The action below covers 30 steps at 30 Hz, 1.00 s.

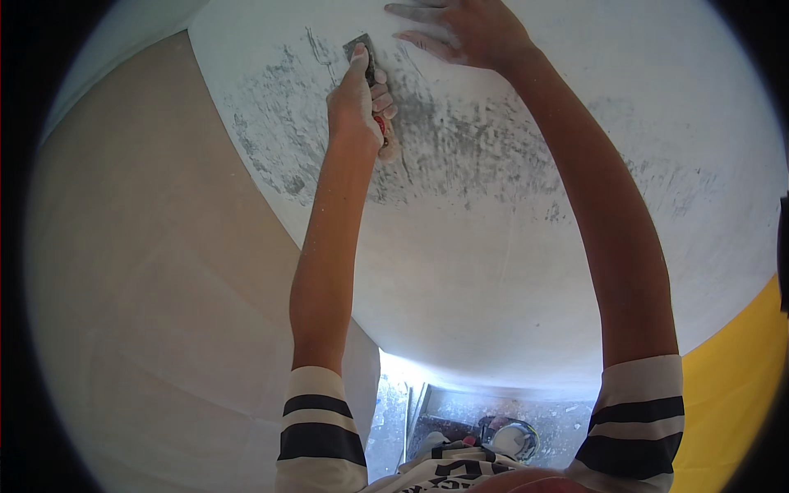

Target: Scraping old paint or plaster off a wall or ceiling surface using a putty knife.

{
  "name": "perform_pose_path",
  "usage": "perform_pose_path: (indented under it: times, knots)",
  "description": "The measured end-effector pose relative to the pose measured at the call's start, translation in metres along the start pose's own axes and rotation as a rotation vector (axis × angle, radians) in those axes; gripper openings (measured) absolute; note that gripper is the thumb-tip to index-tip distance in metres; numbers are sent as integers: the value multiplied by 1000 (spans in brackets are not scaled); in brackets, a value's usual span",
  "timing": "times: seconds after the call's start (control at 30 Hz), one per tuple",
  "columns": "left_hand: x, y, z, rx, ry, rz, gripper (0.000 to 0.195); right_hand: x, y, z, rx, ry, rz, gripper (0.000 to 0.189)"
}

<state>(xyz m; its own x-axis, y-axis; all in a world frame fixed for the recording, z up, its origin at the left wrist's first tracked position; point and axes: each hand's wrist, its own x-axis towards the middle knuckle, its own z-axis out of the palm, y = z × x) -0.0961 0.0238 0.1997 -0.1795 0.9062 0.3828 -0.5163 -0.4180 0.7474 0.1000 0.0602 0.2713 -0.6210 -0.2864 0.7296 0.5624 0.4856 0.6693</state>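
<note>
A putty knife (pixel 370 61) with a wooden handle is gripped in my left hand (pixel 360 101), its dark blade lying against the white wall (pixel 468 265) and my thumb along the blade. Grey scraped streaks spread over the wall around the tool and to its right. Up and to the right, my right hand (pixel 468 31) rests with fingers spread at the wall, nothing seen in it; part of it runs to the picture's upper edge. Both hands carry white dust.
To the left a beige wall surface (pixel 166 246) meets the white one at a corner. A bucket (pixel 515 439) with whitish contents stands on the dusty, splattered floor (pixel 382 425) below. Yellow material (pixel 733 394) shows at the lower right.
</note>
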Motion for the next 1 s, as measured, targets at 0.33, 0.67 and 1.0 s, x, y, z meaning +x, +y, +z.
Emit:
perform_pose_path:
  times: [0.33, 0.67, 1.0]
  knots:
    - [0, -6, -7, 23, -50, 70, 25, -3, 4, 4, 8, 36, -6, 38]
    - [2, 2, 8, 6, -27, 64, 34, -2, 6, 5, 0, 69, -33, 37]
    - [2, -7, 6, -13, 29, 14, 44, -1, 3, 2, 28, 96, -37, 30]
